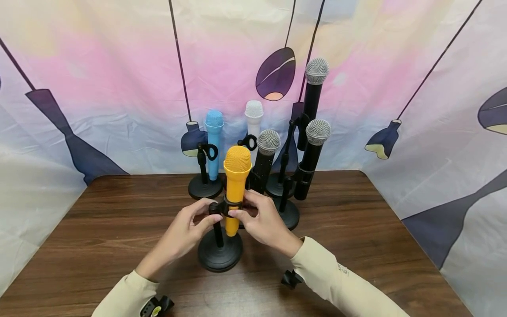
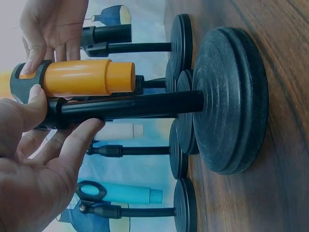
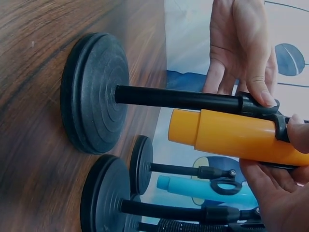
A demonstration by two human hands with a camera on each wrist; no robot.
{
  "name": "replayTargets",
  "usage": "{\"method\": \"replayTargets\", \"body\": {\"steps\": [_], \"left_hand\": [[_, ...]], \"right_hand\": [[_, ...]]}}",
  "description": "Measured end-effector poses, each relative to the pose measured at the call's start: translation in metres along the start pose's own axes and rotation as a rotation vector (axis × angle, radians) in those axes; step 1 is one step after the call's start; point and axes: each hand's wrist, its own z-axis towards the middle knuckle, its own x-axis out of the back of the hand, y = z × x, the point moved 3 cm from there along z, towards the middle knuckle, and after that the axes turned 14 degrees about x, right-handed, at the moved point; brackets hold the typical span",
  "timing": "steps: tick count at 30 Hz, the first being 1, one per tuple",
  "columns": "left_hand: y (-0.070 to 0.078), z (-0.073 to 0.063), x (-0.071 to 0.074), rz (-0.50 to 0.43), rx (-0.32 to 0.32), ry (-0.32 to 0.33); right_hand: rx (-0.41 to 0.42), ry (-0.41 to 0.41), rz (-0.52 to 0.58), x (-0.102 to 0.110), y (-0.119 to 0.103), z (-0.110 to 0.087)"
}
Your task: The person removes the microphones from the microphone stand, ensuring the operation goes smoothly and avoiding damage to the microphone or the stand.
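A yellow microphone (image 1: 236, 180) sits upright in the black clip (image 1: 226, 205) of a small desk stand (image 1: 220, 253), whose round base rests on the table. My left hand (image 1: 184, 229) holds the top of the stand at the clip joint, thumb on the near side. On the other side my right hand (image 1: 267, 222) pinches the microphone and clip, its thumb (image 3: 299, 134) pressing the clip. In the left wrist view the microphone's lower end (image 2: 120, 77) sticks out below the clip, beside the stand's post (image 2: 140, 106).
Behind stand a blue microphone (image 1: 214, 141), a white microphone (image 1: 254, 116) and several black microphones with silver heads, such as one at right (image 1: 313, 154), with black stands. The wooden table (image 1: 356, 246) meets a patterned cloth backdrop (image 1: 130, 66) at its far edge.
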Motion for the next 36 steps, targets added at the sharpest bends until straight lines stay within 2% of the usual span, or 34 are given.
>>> {"method": "replayTargets", "body": {"steps": [13,24,36], "left_hand": [[0.008,0.0,-0.016,-0.019,-0.034,-0.02],[0.013,0.002,-0.026,-0.056,-0.024,-0.059],[0.015,0.004,-0.035,-0.07,-0.027,-0.066]], "right_hand": [[0.0,0.023,-0.034,0.013,-0.003,-0.015],[-0.043,0.023,-0.039,0.022,-0.005,-0.023],[-0.027,0.049,-0.064,0.029,-0.004,-0.03]]}}
